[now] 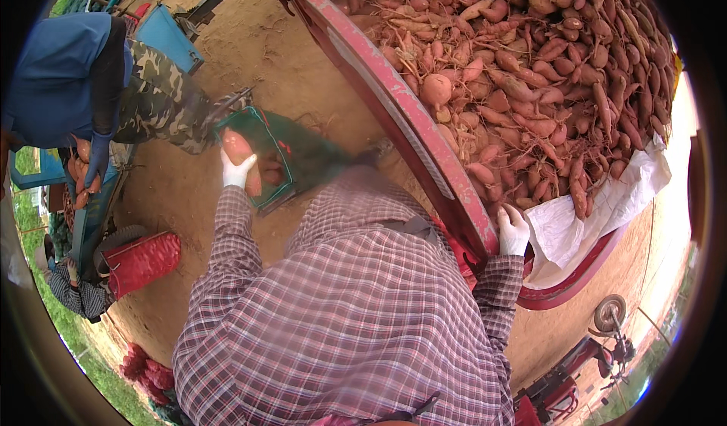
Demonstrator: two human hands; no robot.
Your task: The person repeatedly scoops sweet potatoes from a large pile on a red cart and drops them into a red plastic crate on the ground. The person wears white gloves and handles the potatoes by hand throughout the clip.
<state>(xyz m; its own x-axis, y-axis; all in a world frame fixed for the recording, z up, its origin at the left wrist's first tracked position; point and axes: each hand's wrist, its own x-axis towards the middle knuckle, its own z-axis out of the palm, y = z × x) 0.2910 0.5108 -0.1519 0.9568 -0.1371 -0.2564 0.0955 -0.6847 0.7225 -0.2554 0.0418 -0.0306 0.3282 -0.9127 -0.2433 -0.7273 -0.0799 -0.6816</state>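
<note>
My left hand (pixel 234 170), in a white glove, grips a large reddish sweet potato (pixel 237 145) at the mouth of a green mesh bag (pixel 309 147). More reddish root (pixel 254 182) shows below the thumb; whether it is a second one I cannot tell. Other sweet potatoes (pixel 271 171) show inside the bag, which lies open towards my left. My right hand (pixel 513 230), also white-gloved, rests at the corner of a red trailer bed (pixel 409 113), close to heaped sweet potatoes (pixel 528 85). Its fingertips are partly hidden, so its grip is unclear.
A white sheet (pixel 590 227) hangs over the trailer's edge. At left a person in blue (pixel 62 79) holds several sweet potatoes beside a blue metal frame (pixel 93 227). A red bag (pixel 145 261) stands near another person (pixel 79 289). A motorbike (pixel 573 363) is at lower right.
</note>
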